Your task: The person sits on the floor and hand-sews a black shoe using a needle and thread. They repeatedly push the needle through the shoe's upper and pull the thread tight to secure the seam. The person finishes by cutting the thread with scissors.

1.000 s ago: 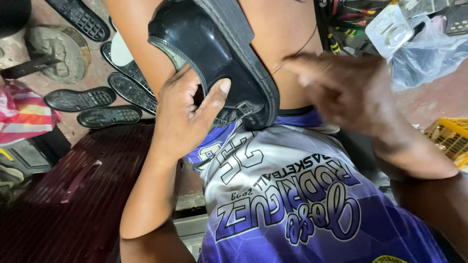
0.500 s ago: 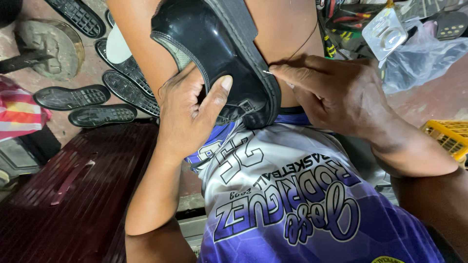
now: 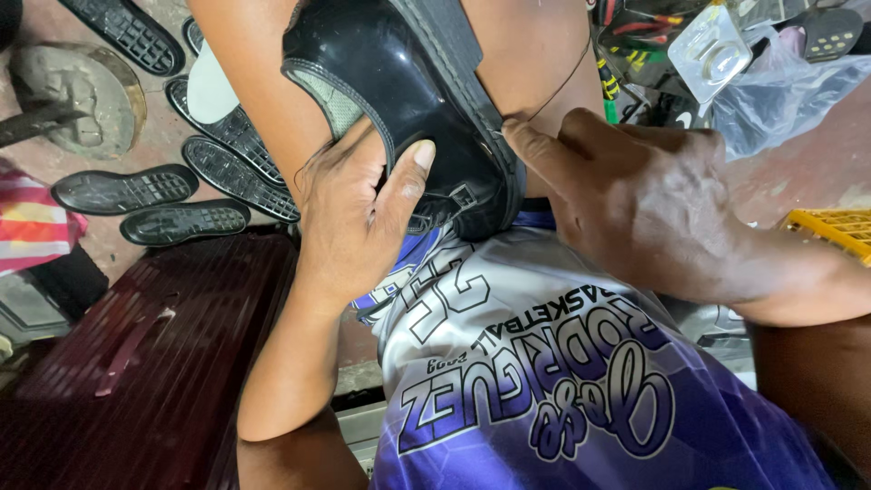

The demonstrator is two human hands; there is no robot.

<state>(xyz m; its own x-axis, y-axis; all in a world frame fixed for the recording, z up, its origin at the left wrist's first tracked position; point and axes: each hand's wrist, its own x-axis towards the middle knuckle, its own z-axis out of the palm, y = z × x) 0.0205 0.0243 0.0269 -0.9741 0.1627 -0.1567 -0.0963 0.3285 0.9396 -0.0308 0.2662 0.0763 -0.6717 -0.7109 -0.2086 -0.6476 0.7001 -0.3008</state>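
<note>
Shoe [image 3: 408,100] glossy black, grey lining, left hand [image 3: 358,218] fingers gripping it, right hand [image 3: 635,195] fingers pinching thread [image 3: 562,86].

I saw a reddish concrete floor [image 3: 798,172], a dark maroon bench [image 3: 154,363] beside me, and loose black soles [image 3: 127,189] (several scattered) lay nearby.

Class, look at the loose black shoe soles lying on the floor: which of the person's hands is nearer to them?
Left. The left hand, gripping the black shoe, is on the side of the loose soles. The right hand presses the shoe's far edge, beyond the shoe from them.
</note>
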